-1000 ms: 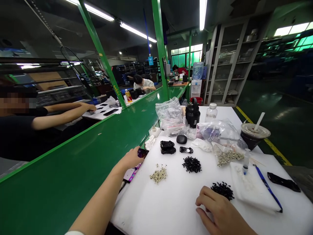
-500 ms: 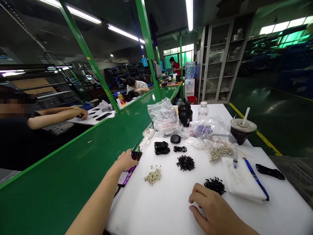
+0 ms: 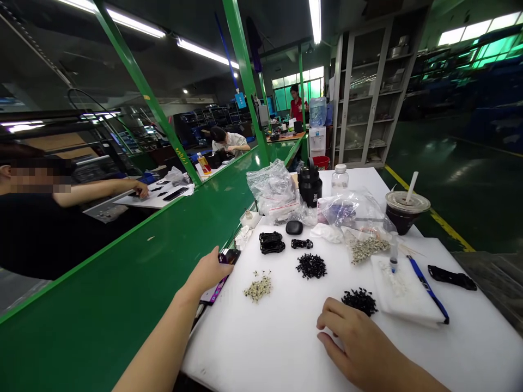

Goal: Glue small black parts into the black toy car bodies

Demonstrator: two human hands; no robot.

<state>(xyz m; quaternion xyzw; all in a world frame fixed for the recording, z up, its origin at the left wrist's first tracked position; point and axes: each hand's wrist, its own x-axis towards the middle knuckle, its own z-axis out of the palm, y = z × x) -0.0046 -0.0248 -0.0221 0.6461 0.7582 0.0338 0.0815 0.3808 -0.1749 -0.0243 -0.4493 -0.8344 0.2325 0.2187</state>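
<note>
My left hand (image 3: pixel 207 274) is closed around a smartphone (image 3: pixel 214 291) at the left edge of the white table, with the thumb lying across its lit screen. The hand covers the phone's middle. My right hand (image 3: pixel 347 332) rests on the white surface (image 3: pixel 278 343), holding nothing. Its fingers are loosely bent and the thumb stands apart from them. Just beyond it lies a pile of small black parts (image 3: pixel 360 301). Another black pile (image 3: pixel 311 265) and a heap of small pale, metallic-looking parts (image 3: pixel 258 287) lie between the hands.
Black car-shaped pieces (image 3: pixel 272 243) sit farther back. A syringe (image 3: pixel 393 258) stands over a white pad (image 3: pixel 408 294) beside a blue strap-like strip (image 3: pixel 427 288). Plastic bags (image 3: pixel 272 190), a black bottle (image 3: pixel 309 186) and an iced drink (image 3: pixel 406 209) line the back. Co-workers sit beyond the green partition (image 3: pixel 163 245).
The camera view has shifted slightly. My left hand stays at the phone and my right hand keeps its place. In the background, the person in red has raised their head.
</note>
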